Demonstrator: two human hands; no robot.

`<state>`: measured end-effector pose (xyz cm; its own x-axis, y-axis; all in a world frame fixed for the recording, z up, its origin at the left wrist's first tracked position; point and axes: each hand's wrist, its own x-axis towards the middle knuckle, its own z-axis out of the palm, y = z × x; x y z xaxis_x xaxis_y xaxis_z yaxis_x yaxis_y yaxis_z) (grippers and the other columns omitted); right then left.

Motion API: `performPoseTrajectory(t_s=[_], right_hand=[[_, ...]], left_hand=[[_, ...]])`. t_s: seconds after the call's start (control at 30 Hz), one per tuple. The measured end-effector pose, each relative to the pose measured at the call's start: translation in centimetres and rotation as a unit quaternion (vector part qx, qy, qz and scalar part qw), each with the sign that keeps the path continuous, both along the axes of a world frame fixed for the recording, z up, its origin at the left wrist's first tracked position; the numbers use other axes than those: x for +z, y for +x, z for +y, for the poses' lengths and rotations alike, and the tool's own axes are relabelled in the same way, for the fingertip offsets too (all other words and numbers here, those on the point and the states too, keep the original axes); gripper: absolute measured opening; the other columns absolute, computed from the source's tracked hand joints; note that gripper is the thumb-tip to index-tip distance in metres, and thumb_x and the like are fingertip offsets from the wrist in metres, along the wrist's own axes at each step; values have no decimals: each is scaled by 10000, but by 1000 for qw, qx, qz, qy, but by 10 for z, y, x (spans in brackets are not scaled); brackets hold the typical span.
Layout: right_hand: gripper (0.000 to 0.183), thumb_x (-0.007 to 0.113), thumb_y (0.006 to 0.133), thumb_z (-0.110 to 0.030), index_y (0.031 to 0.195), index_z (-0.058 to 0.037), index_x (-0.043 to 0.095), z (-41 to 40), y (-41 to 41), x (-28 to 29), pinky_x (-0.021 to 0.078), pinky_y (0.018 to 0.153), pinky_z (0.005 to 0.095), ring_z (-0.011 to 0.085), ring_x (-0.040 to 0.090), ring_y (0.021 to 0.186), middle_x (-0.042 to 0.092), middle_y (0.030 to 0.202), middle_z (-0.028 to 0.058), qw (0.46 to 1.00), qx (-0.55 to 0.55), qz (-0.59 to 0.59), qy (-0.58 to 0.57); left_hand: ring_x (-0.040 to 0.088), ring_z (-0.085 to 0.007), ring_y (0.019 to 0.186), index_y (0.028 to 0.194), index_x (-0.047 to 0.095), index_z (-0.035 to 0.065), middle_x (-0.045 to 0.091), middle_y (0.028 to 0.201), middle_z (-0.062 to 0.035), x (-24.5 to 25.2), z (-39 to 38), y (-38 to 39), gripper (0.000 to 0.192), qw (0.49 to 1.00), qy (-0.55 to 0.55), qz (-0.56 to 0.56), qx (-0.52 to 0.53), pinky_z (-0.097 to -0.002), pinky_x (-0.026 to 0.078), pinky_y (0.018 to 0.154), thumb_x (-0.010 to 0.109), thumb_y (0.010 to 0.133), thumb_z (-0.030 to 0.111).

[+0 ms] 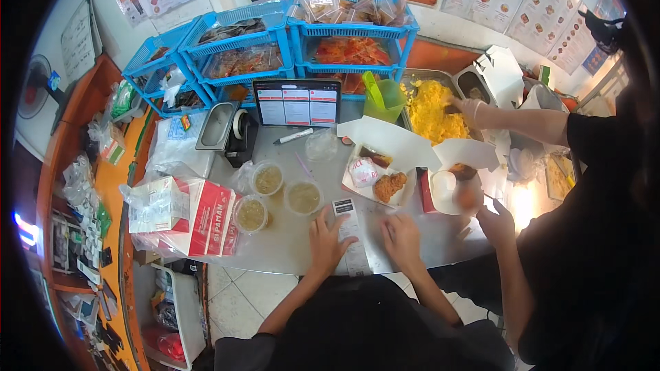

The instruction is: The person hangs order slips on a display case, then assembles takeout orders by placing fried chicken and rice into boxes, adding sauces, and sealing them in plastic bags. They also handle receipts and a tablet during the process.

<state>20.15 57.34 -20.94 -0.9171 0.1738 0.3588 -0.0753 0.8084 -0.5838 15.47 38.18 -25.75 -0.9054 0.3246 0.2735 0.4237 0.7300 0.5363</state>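
Observation:
A long printed paper receipt (353, 253) lies on the metal counter before me. My left hand (327, 242) rests at its left edge, fingers apart, with the thumb reaching over the paper. To the right of the receipt is my right hand (403, 239), its fingers curled; whether they hold anything is hidden. Just beyond it stands an opened white meal box (356, 188) with a wrapped rice portion (363, 172), a piece of fried chicken (390, 187) and a sauce packet (375, 156). Three plastic cups of pale drink (304, 198) stand left of the receipt.
A co-worker's gloved hand (466, 112) reaches into a tray of yellow food (435, 108); their other hand (496, 224) is beside a second opened box (444, 185). Bagged red-and-white boxes (201, 216) stand left. A tablet (297, 103) and blue racks (350, 31) line the back.

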Motion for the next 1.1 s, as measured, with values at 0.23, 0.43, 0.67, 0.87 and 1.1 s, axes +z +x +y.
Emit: performPoseTrajectory(t_s=[0.23,0.43,0.67,0.87,1.1], right_hand=[[204,736,789,-140,836,58,713,-65,-249,-43,557,627,410,306,715,701,714,749,181,959,175,-200,96],[166,703,761,-133,707,22,719,-64,-275,-30,591,628,344,226,732,632,706,639,149,894,253,-371,-4],[169,652,895,-146,807,-8,693,-16,-100,25,499,533,254,73,602,596,647,648,10,879,57,-52,-470],[452,696,886,-430,778,8,686,1,-33,-40,503,590,469,379,665,643,665,698,215,961,63,-265,48],[548,580,955,-490,753,-7,740,24,34,10,520,673,453,301,688,626,672,634,164,871,90,-482,-5]], left_hand=[[502,-231,1156,1346,590,179,519,1419,38,-24,-1,-16,715,989,-36,15,-145,-421,383,915,784,732,491],[434,-287,1259,1463,464,228,460,1507,75,-16,-16,-32,955,972,-62,-93,-204,-489,318,1014,785,653,621],[445,-313,1259,1462,396,183,495,1478,-23,-30,-12,-26,1098,980,-35,-102,-169,-502,300,1016,836,557,624],[430,-329,1304,1474,373,116,492,1436,-138,-16,-7,-33,1122,979,105,-78,-157,-491,301,1069,878,571,548],[585,-339,1116,1223,664,187,652,1156,-132,-9,-216,97,410,969,-6,-174,175,-469,429,958,704,889,421]])
